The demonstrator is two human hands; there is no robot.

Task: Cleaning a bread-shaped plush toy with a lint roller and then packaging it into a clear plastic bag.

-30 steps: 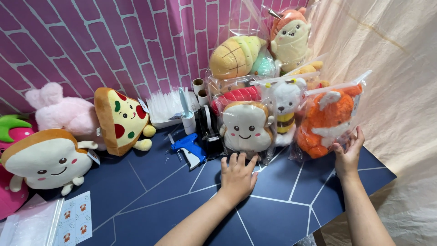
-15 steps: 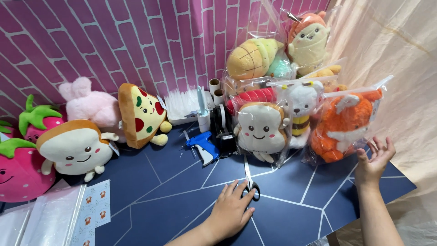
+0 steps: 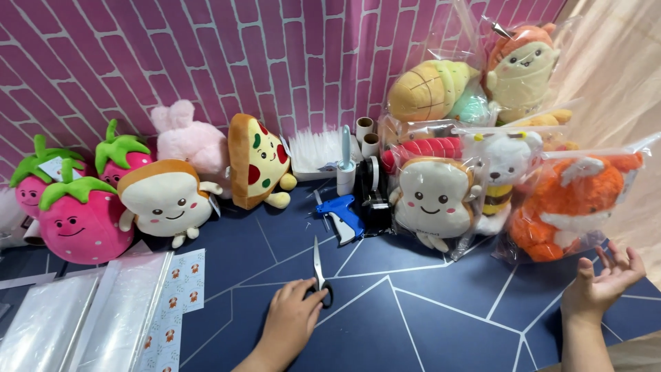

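The left hand (image 3: 292,320) lay palm-down on the dark blue desk (image 3: 427,324), its fingers curled over the black handles of a pair of scissors (image 3: 319,272). The scissors lay flat on the desk with closed blades pointing away toward the wall, so the handles sat nearest the person, easy to take up. Whether the fingers had gone through the loops could not be told.

The right hand (image 3: 600,286) hovered released, fingers spread and palm turned up, just below a bagged orange plush (image 3: 571,207), holding nothing. That bag leaned against a bagged toast plush (image 3: 432,200) and further bagged toys stacked behind, which kept the pile upright.

A blue tagging gun (image 3: 342,215) lay just beyond the scissor tips. Left of it, unbagged plushes stood propped against the pink brick wall (image 3: 206,55): a pizza slice (image 3: 258,162), a toast plush (image 3: 169,200) and strawberries (image 3: 76,213). Clear bags (image 3: 76,317) and a sticker sheet (image 3: 175,296) lay flat at the near left, within reach.
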